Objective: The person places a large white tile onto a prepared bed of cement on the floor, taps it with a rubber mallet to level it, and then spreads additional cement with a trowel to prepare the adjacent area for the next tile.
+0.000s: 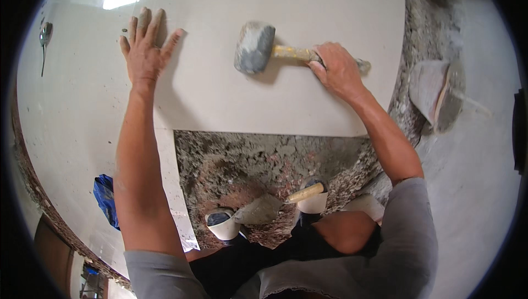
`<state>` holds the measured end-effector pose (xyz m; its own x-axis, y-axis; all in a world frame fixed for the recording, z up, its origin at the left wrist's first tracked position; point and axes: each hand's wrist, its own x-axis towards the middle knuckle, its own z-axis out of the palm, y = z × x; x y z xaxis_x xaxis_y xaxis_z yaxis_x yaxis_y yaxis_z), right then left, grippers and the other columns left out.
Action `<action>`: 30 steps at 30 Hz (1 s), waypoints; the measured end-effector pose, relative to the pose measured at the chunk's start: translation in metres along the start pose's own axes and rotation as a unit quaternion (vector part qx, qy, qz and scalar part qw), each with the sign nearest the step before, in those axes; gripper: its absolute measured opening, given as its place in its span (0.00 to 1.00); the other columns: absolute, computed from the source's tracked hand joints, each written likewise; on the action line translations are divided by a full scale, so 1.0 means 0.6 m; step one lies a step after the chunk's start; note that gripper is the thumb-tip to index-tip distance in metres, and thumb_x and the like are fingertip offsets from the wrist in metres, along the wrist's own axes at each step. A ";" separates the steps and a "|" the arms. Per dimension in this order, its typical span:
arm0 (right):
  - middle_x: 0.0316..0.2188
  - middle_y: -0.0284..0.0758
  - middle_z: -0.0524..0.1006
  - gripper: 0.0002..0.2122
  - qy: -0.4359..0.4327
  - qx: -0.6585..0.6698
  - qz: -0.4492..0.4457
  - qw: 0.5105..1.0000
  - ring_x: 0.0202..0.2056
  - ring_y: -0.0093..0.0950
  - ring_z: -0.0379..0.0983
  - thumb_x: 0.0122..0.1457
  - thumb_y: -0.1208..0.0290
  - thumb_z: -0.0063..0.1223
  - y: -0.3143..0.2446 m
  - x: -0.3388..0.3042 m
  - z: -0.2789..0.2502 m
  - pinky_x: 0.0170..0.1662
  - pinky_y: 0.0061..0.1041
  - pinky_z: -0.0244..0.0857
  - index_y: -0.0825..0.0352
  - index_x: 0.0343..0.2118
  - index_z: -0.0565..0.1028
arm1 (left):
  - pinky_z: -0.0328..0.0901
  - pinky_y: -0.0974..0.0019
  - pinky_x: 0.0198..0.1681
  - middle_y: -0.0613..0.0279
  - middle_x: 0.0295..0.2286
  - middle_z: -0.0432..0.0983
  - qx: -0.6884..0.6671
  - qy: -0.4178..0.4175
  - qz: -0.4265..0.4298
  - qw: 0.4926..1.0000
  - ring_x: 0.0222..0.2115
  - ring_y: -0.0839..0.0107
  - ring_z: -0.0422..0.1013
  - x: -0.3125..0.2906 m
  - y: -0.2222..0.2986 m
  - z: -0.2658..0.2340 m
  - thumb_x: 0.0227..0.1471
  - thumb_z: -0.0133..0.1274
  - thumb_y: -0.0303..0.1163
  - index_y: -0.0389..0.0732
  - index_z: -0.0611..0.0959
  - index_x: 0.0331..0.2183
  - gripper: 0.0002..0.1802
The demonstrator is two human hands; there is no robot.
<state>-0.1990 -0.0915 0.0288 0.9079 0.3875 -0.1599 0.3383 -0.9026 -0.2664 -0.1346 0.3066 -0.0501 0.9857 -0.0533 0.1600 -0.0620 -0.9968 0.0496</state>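
My right hand (336, 68) is wrapped round the handle of a rubber mallet (256, 47), whose grey, dirt-smeared head lies to the left of the hand, over a large pale floor tile (220, 104). Whether the head touches the tile I cannot tell. On the left, my left hand (146, 51) rests with fingers spread on the pale tiled surface. Below the tile's near edge is rough grey mortar (220, 150). A trowel with a wooden handle (306, 193) lies on it between my feet.
A screwdriver-like tool (45, 35) with a dark handle lies at far left. A crumpled blue bag (104, 200) sits beside my left forearm. At right, a mortar-caked bucket (432, 93) lies tipped along the rubble strip by a pale wall (489, 150).
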 end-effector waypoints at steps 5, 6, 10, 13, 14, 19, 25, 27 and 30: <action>0.29 0.39 0.74 0.14 -0.043 0.012 0.081 0.996 0.28 0.38 0.72 0.54 0.59 0.56 -0.001 -0.213 -0.057 0.32 0.36 0.66 0.65 0.36 0.73 | 0.35 0.39 0.63 0.64 0.62 0.48 0.009 -0.093 -0.044 0.995 0.64 0.60 0.40 -0.045 0.083 -0.043 0.53 0.32 0.68 0.60 0.61 0.60 0.38; 0.28 0.38 0.73 0.14 -0.087 0.002 0.109 0.990 0.28 0.38 0.72 0.54 0.57 0.55 0.000 -0.258 -0.073 0.30 0.37 0.66 0.63 0.34 0.73 | 0.33 0.38 0.63 0.58 0.63 0.44 0.077 -0.128 -0.049 0.987 0.64 0.56 0.39 -0.074 0.120 -0.044 0.53 0.31 0.68 0.57 0.57 0.61 0.40; 0.23 0.36 0.73 0.16 -0.169 -0.034 0.038 0.984 0.26 0.37 0.73 0.53 0.51 0.55 -0.017 -0.375 -0.107 0.26 0.37 0.65 0.61 0.27 0.74 | 0.27 0.44 0.63 0.51 0.63 0.31 0.028 -0.190 -0.050 0.980 0.64 0.56 0.28 -0.141 0.230 -0.052 0.51 0.22 0.73 0.47 0.46 0.63 0.50; 0.21 0.35 0.73 0.15 -0.244 -0.021 -0.002 0.970 0.24 0.36 0.73 0.51 0.51 0.56 -0.027 -0.400 -0.116 0.24 0.36 0.65 0.60 0.23 0.75 | 0.28 0.43 0.64 0.50 0.63 0.35 0.046 -0.145 -0.070 0.986 0.65 0.55 0.30 -0.138 0.242 -0.070 0.51 0.25 0.72 0.47 0.48 0.63 0.49; 0.21 0.34 0.73 0.15 -0.244 -0.013 -0.020 0.969 0.23 0.35 0.73 0.51 0.51 0.56 -0.028 -0.400 -0.117 0.24 0.36 0.65 0.60 0.23 0.75 | 0.28 0.43 0.64 0.50 0.63 0.35 0.026 -0.172 -0.081 0.981 0.65 0.56 0.31 -0.137 0.241 -0.077 0.51 0.27 0.72 0.47 0.48 0.63 0.49; 0.20 0.33 0.73 0.16 -0.232 -0.060 0.004 0.971 0.23 0.34 0.73 0.51 0.49 0.55 -0.025 -0.399 -0.118 0.23 0.36 0.65 0.59 0.23 0.75 | 0.28 0.44 0.64 0.51 0.63 0.37 -0.017 -0.191 -0.093 0.977 0.65 0.56 0.31 -0.133 0.241 -0.091 0.51 0.32 0.70 0.49 0.48 0.63 0.48; 0.19 0.33 0.71 0.16 -0.241 0.015 -0.059 0.969 0.23 0.35 0.73 0.52 0.49 0.54 -0.028 -0.409 -0.105 0.23 0.35 0.65 0.59 0.25 0.74 | 0.28 0.44 0.64 0.51 0.63 0.36 -0.005 -0.178 -0.096 0.979 0.65 0.57 0.31 -0.135 0.242 -0.085 0.51 0.33 0.70 0.50 0.48 0.63 0.48; 0.19 0.33 0.71 0.16 -0.222 0.008 -0.042 0.974 0.23 0.34 0.73 0.52 0.49 0.54 -0.029 -0.411 -0.100 0.23 0.35 0.64 0.59 0.25 0.74 | 0.28 0.43 0.64 0.51 0.63 0.36 -0.003 -0.183 -0.099 0.978 0.65 0.56 0.31 -0.132 0.241 -0.086 0.51 0.33 0.70 0.50 0.48 0.63 0.48; 0.19 0.32 0.71 0.17 -0.191 -0.023 0.021 0.981 0.22 0.33 0.72 0.52 0.49 0.55 -0.026 -0.413 -0.095 0.23 0.34 0.65 0.60 0.25 0.74 | 0.28 0.43 0.64 0.51 0.63 0.36 0.000 -0.185 -0.099 0.978 0.65 0.56 0.31 -0.132 0.241 -0.087 0.50 0.33 0.70 0.51 0.48 0.63 0.48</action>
<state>-0.4150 -0.1841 0.1269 0.7647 0.3841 -0.5174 0.3221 -0.9233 -0.2094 -0.2296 0.1697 -0.0041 0.9677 0.1233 -0.2198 0.1360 -0.9898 0.0435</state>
